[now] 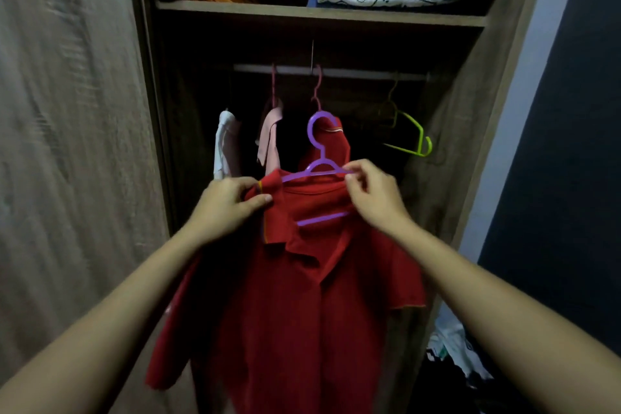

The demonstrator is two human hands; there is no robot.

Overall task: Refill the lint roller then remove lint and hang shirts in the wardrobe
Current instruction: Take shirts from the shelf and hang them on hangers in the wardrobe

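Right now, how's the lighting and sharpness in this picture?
Head view: dim overall, the wardrobe interior nearly black behind the red shirt; the door panel at left is smeared by blur; wide-angle bending curves the edges; both hands are fairly sharp.

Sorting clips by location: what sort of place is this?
Likely a bedroom, at an open wardrobe: clothes on a hanging rail, folded fabric on a shelf, an empty green hanger.
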